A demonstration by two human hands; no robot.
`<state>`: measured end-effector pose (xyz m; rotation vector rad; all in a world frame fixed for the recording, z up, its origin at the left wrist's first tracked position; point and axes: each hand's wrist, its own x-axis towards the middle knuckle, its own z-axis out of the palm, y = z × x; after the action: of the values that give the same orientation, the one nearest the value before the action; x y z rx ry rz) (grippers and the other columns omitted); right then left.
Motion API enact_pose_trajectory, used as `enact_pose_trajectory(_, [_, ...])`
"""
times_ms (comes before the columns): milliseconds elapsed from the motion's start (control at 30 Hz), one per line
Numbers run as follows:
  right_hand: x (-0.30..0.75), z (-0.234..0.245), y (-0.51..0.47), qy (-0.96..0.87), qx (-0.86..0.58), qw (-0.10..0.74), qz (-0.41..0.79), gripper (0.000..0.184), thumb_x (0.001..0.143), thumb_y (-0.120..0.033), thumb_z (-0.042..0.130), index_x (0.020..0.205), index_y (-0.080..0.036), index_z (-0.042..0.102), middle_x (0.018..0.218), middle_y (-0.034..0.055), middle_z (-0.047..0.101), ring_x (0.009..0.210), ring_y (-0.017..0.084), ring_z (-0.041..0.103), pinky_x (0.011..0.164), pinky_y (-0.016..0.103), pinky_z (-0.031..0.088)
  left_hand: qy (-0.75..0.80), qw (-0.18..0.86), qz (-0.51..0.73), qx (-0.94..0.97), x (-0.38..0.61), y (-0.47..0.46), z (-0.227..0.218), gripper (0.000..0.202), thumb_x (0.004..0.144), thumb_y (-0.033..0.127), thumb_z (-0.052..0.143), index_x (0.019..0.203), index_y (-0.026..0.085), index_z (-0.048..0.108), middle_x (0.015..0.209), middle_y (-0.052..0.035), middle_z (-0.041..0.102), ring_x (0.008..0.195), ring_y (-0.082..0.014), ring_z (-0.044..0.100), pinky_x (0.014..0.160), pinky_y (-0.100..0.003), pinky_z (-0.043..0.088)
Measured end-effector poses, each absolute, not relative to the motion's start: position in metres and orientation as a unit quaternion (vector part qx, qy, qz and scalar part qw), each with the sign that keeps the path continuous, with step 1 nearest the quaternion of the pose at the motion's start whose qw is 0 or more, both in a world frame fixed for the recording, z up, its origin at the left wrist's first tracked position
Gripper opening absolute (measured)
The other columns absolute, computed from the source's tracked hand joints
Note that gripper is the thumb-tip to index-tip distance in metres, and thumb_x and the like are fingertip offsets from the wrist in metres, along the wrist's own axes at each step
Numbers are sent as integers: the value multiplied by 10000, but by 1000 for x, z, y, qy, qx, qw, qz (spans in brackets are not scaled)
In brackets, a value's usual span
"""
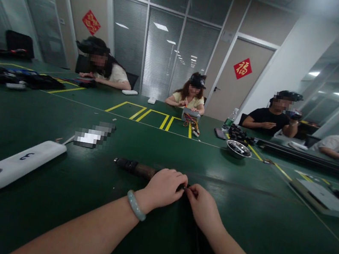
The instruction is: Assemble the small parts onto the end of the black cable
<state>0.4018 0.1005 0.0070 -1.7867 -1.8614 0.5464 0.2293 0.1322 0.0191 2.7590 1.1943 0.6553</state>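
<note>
My left hand (164,187) is closed over one end of a dark cylindrical tool (135,167) that lies on the green table (45,210). A pale green bangle (136,205) circles that wrist. My right hand (203,204) is pinched shut right beside the left one, fingertips meeting it on a small dark part I cannot make out. A thin dark cable (244,187) runs off to the right from between the hands.
A white power bank (17,163) lies at the left with a cable. A metal bowl (238,149) of dark parts, a water bottle (229,119) and a grey box with coloured wires (190,119) stand farther back. Several other people sit around the table.
</note>
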Motion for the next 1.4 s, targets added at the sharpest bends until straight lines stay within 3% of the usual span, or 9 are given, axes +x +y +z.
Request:
enact_pose_trajectory(133, [401, 5, 103, -702, -646, 259, 150, 208, 905, -312, 477, 796, -218, 627, 817, 26, 639, 767, 183, 600, 669, 277, 391, 387, 23, 204, 899, 229, 133, 18, 68, 868, 265, 570, 923, 224, 575, 924, -9, 636, 910, -202, 578, 801, -339, 417])
enact_pose_trajectory(300, [402, -1, 107, -725, -609, 305, 101, 156, 885, -250, 492, 791, -204, 607, 1001, 65, 588, 845, 180, 595, 751, 281, 427, 393, 19, 215, 894, 229, 132, 18, 80, 849, 261, 579, 918, 225, 563, 903, -11, 630, 890, -206, 577, 782, -337, 422])
enact_pose_trajectory(533, [402, 0, 112, -743, -606, 266, 104, 123, 873, -194, 474, 764, -200, 531, 807, 23, 580, 758, 172, 564, 682, 277, 399, 403, 29, 230, 886, 228, 128, 21, 155, 819, 246, 583, 969, 216, 556, 928, -24, 631, 897, -212, 581, 813, -351, 440])
enact_pose_trajectory(667, [399, 4, 113, -752, -606, 243, 89, 118, 861, -181, 475, 747, -195, 500, 817, 36, 578, 756, 172, 557, 676, 276, 390, 391, 43, 255, 883, 227, 126, 24, 173, 832, 235, 569, 1003, 210, 555, 997, -33, 633, 979, -210, 577, 948, -383, 418])
enact_pose_trajectory(833, [416, 13, 115, -745, -625, 220, 71, 122, 876, -224, 461, 758, -213, 492, 869, 39, 592, 806, 182, 571, 730, 280, 398, 354, 56, 293, 886, 226, 125, 27, 270, 862, 208, 534, 1131, 226, 545, 1152, -25, 619, 1116, -182, 550, 1133, -401, 281])
enact_pose_trajectory(1033, [502, 24, 96, -672, -710, 207, 38, 207, 880, -308, 425, 697, -230, 483, 786, 85, 603, 749, 249, 573, 688, 352, 401, 368, 90, 280, 882, 221, 127, 24, 434, 893, 249, 512, 1323, 263, 455, 1382, -18, 504, 1311, -195, 426, 1159, -438, 264])
enact_pose_trajectory(1233, [630, 24, 31, -510, -842, 167, 55, 284, 824, -389, 451, 611, -237, 563, 692, 150, 647, 651, 312, 631, 577, 404, 421, 385, 123, 237, 883, 218, 134, 15, 505, 913, 337, 509, 1402, 278, 395, 1453, -34, 434, 1354, -231, 379, 1117, -462, 332])
enact_pose_trajectory(1400, [733, -3, -26, -394, -898, 183, 76, 327, 736, -447, 516, 484, -254, 596, 619, 180, 653, 623, 333, 670, 593, 438, 478, 402, 154, 208, 878, 215, 140, 5, 522, 922, 442, 492, 1409, 273, 411, 1489, -43, 383, 1386, -262, 323, 1125, -493, 312])
